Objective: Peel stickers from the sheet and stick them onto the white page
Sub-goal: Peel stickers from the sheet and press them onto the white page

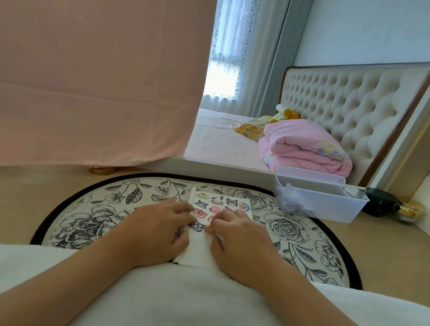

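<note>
Head view: an oval mat (pixel 91 203) with a black-and-white flower print and a black border lies on a pale wooden surface (pixel 4 192). A white paper page (pixel 198 250) sits in the middle of it. At the far end of the page lies the sticker sheet (pixel 221 201), a white rectangle printed with small cartoon figures.

The left hand (pixel 158 227) rests on the left side of the page. Its fingers are bent, with their tips pressing down on the near-left part of the sheet.

The right hand (pixel 240 239) rests on the right side. Its fingers are curled and its thumb tip is beside a dark cartoon sticker (pixel 197 225), which lies on the page between the two hands. I cannot tell whether the right thumb and forefinger pinch anything.

A white towel-like cloth (pixel 192 307) covers the person's lap. Far right of the mat stands a clear plastic bin (pixel 319 205), with a black round jar (pixel 380 204) just beyond it. A pink draped cloth (pixel 85 67) hangs at upper left.
</note>
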Motion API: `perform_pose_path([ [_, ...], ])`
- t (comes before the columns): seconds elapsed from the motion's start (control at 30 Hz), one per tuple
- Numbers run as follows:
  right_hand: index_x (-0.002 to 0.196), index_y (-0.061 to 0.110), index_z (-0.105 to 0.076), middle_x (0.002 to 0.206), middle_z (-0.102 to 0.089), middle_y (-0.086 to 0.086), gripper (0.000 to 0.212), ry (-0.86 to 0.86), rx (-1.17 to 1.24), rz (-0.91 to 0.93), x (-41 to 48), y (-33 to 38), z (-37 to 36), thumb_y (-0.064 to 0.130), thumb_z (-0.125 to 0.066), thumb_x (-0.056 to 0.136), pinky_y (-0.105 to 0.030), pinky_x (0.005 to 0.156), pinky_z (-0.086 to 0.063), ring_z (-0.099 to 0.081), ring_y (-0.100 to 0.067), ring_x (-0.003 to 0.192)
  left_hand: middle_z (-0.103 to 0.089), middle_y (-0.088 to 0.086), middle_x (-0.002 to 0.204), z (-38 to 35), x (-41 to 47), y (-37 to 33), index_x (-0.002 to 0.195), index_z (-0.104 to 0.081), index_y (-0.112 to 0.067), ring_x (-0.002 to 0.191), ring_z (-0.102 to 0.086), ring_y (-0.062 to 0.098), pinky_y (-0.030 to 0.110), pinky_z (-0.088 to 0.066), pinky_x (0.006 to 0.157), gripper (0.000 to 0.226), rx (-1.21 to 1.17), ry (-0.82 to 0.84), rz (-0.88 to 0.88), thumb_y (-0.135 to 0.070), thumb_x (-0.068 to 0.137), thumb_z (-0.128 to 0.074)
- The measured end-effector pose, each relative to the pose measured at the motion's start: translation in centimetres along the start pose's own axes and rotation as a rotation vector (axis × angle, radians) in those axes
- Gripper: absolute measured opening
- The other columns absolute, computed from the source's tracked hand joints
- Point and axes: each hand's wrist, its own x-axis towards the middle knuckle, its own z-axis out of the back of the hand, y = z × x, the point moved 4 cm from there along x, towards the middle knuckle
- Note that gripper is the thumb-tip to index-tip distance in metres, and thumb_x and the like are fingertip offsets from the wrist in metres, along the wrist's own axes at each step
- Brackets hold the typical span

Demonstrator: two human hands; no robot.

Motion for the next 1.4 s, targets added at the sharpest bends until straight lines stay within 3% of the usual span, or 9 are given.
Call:
perform_pose_path([
  [0.2, 0.133, 0.027, -0.058, 0.129, -0.056, 0.004, 0.044, 0.035, -0.026, 0.018, 0.2, 0.2, -0.3, 0.031, -0.035, 0.095, -0.042, 0.092, -0.049, -0.050, -0.023, 0.115, -0.042, -0.013, 0.145, -0.5, 0.3, 0.4, 0.145, -0.049, -0.032, 0.128, -0.040, 0.008, 0.030, -0.045, 0.097, 0.066, 0.028, 0.075, -0.029, -0.051, 0.090, -0.016],
  [0.37, 0.127, 0.027, -0.064, 0.129, -0.055, 0.005, 0.041, 0.057, -0.045, 0.018, 0.3, 0.2, -0.3, 0.032, -0.036, 0.097, -0.040, 0.089, -0.048, -0.050, -0.022, 0.115, -0.061, -0.013, 0.126, 0.6, 0.1, 0.0, 0.115, -0.074, -0.033, 0.118, -0.052, 0.007, 0.021, -0.047, 0.076, 0.044, 0.052, -0.019, -0.119, -0.042, 0.091, -0.038],
  [0.5, 0.129, 0.027, -0.063, 0.131, -0.054, 0.005, 0.043, 0.071, -0.038, 0.012, 0.3, 0.1, -0.3, 0.032, -0.035, 0.096, -0.040, 0.091, -0.047, -0.049, -0.023, 0.118, -0.065, -0.023, 0.108, 0.9, -0.5, -0.6, 0.104, -0.078, -0.036, 0.105, -0.056, 0.001, 0.018, -0.048, 0.069, 0.034, -0.046, -0.031, -0.169, -0.040, 0.091, -0.047],
  [0.6, 0.131, 0.027, -0.061, 0.132, -0.054, 0.004, 0.041, 0.058, -0.040, 0.016, 0.3, 0.1, -0.4, 0.031, -0.037, 0.098, -0.042, 0.093, -0.047, -0.049, -0.023, 0.118, -0.065, -0.026, 0.107, 0.6, -0.7, -0.4, 0.108, -0.076, -0.036, 0.108, -0.054, -0.003, 0.025, -0.056, 0.072, 0.038, -0.124, -0.052, -0.091, -0.042, 0.088, -0.045],
  [0.73, 0.131, 0.032, -0.060, 0.126, -0.057, 0.003, 0.046, 0.036, -0.037, 0.026, 0.1, 0.1, -0.4, 0.032, -0.032, 0.094, -0.043, 0.088, -0.049, -0.052, -0.024, 0.111, -0.063, -0.025, 0.118, 0.3, -0.6, -0.6, 0.123, -0.069, -0.034, 0.112, -0.052, 0.000, 0.026, -0.054, 0.081, 0.046, -0.047, -0.023, -0.079, -0.042, 0.089, -0.039],
  [0.93, 0.121, 0.031, -0.069, 0.125, -0.062, 0.005, 0.039, 0.009, -0.044, 0.026, 0.1, 0.1, -0.3, 0.033, -0.037, 0.097, -0.039, 0.086, -0.049, -0.053, -0.023, 0.112, -0.065, -0.020, 0.104, 0.4, -0.6, -1.1, 0.116, -0.072, -0.033, 0.099, -0.057, 0.004, 0.029, -0.056, 0.066, 0.046, -0.007, -0.026, -0.055, -0.044, 0.088, -0.036],
  [1.07, 0.115, 0.030, -0.072, 0.121, -0.065, 0.008, 0.040, -0.018, -0.040, 0.016, 0.1, 0.0, -0.3, 0.034, -0.037, 0.095, -0.038, 0.083, -0.050, -0.056, -0.021, 0.108, -0.065, -0.021, 0.103, 0.6, -0.7, -1.0, 0.111, -0.074, -0.031, 0.097, -0.059, 0.002, 0.028, -0.057, 0.068, 0.044, -0.032, -0.036, -0.049, -0.045, 0.090, -0.037],
  [1.27, 0.125, 0.031, -0.064, 0.124, -0.061, 0.005, 0.054, 0.003, -0.019, 0.018, 0.0, 0.0, -0.2, 0.038, -0.023, 0.091, -0.041, 0.087, -0.051, -0.053, -0.021, 0.111, -0.052, -0.023, 0.113, 0.1, -0.6, -0.7, 0.133, -0.059, -0.043, 0.103, -0.048, -0.001, 0.023, -0.050, 0.069, 0.048, -0.018, 0.049, -0.065, -0.050, 0.094, -0.032],
  [1.4, 0.125, 0.033, -0.066, 0.126, -0.060, 0.007, 0.041, 0.027, -0.037, 0.024, 0.0, 0.1, 0.0, 0.036, -0.036, 0.097, -0.040, 0.087, -0.049, -0.053, -0.021, 0.112, -0.057, -0.021, 0.096, 0.5, -0.6, -1.0, 0.120, -0.071, -0.037, 0.091, -0.051, -0.001, 0.028, -0.054, 0.061, 0.046, -0.042, -0.008, -0.058, -0.047, 0.091, -0.038],
])
